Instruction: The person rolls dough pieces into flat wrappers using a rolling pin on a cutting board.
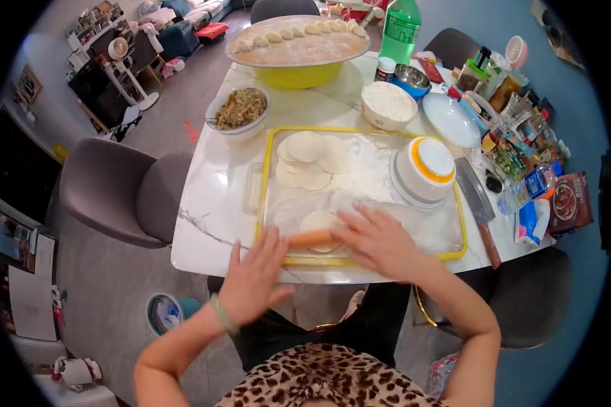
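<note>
A wooden rolling pin (pixel 310 239) lies across a round dough wrapper (pixel 321 222) near the front edge of the floured, yellow-rimmed board (pixel 273 178). My left hand (pixel 254 275) is at the pin's left end, its fingers stretched out and thumb apart. Over the right end rests my right hand (pixel 380 241), flat with spread fingers, slightly blurred. Both palms hide the pin's ends. Several rolled wrappers (pixel 305 146) overlap at the board's upper left, and loose flour (pixel 363 163) is scattered beside them.
An upturned white bowl (pixel 422 173) sits on the board's right, with a cleaver (pixel 475 193) beyond. Behind are a filling bowl (pixel 241 110), a flour bowl (pixel 389 105) and a tray of dumplings (pixel 299 49). Bottles and packets crowd the right. A grey chair (pixel 115 190) stands left.
</note>
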`<state>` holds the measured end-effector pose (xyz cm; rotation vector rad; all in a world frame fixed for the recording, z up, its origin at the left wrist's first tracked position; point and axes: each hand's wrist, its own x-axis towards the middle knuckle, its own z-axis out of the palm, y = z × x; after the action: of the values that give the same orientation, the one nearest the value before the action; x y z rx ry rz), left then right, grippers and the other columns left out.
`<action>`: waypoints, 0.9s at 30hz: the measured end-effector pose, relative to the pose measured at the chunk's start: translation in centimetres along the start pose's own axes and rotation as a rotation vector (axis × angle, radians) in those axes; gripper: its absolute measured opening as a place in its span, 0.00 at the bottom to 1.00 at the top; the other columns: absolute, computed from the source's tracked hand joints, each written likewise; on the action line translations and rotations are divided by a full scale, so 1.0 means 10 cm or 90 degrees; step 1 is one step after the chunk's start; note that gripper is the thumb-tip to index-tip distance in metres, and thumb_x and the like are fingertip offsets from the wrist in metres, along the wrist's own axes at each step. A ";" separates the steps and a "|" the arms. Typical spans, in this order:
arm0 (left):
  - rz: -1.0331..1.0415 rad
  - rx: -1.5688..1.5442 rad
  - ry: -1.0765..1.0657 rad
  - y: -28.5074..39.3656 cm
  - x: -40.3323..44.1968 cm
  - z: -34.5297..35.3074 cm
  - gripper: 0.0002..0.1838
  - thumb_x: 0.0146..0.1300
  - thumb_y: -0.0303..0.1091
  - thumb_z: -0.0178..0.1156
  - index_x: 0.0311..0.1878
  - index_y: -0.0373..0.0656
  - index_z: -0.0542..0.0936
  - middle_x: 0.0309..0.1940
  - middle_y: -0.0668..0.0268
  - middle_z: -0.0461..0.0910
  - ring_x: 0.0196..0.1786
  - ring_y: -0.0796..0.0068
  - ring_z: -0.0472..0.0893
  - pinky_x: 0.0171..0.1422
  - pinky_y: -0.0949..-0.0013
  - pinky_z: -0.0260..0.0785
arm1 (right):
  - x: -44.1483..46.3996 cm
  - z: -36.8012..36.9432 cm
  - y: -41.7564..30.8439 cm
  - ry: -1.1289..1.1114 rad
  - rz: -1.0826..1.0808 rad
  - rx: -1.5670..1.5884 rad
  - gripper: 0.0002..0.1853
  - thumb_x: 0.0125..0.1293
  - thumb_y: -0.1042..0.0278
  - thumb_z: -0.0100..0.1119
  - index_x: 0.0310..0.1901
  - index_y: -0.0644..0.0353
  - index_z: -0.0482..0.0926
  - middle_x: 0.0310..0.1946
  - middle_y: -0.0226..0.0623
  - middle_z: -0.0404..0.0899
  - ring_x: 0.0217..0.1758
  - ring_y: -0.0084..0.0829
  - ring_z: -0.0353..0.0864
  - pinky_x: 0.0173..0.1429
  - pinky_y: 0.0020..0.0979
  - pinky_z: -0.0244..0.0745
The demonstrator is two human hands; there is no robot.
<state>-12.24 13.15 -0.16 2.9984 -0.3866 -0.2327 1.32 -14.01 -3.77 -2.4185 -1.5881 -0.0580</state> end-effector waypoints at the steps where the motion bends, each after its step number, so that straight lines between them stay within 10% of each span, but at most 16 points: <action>1: -0.007 -0.010 0.081 -0.11 0.16 0.03 0.46 0.64 0.52 0.61 0.77 0.37 0.55 0.79 0.48 0.49 0.81 0.50 0.51 0.76 0.34 0.46 | 0.19 0.00 0.14 0.031 0.009 -0.024 0.33 0.65 0.55 0.62 0.71 0.47 0.67 0.73 0.40 0.63 0.75 0.52 0.62 0.74 0.49 0.61; 8: 0.020 -0.013 -0.035 0.13 -0.24 0.04 0.48 0.65 0.55 0.61 0.78 0.37 0.53 0.79 0.48 0.49 0.81 0.49 0.50 0.75 0.31 0.45 | -0.07 0.01 0.12 0.042 0.011 0.062 0.28 0.66 0.62 0.60 0.68 0.52 0.70 0.69 0.42 0.69 0.72 0.53 0.66 0.73 0.49 0.62; 16: -0.084 -0.047 0.163 -0.30 0.53 0.14 0.44 0.65 0.46 0.61 0.78 0.40 0.53 0.80 0.51 0.50 0.82 0.52 0.49 0.75 0.31 0.44 | 0.48 0.08 0.27 0.196 -0.016 0.024 0.22 0.61 0.71 0.60 0.58 0.55 0.78 0.48 0.41 0.78 0.54 0.43 0.77 0.61 0.42 0.71; 27: 0.061 -0.145 0.282 0.12 0.56 0.28 0.40 0.64 0.44 0.63 0.77 0.46 0.60 0.78 0.52 0.53 0.80 0.47 0.52 0.75 0.35 0.46 | -0.70 -0.06 0.39 0.338 0.338 -0.053 0.21 0.62 0.71 0.61 0.58 0.58 0.78 0.45 0.43 0.78 0.50 0.46 0.76 0.54 0.44 0.72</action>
<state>-7.66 10.27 -3.47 2.6914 -0.4179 0.3645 2.13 -21.88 -5.10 -2.5116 -0.7122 -0.6163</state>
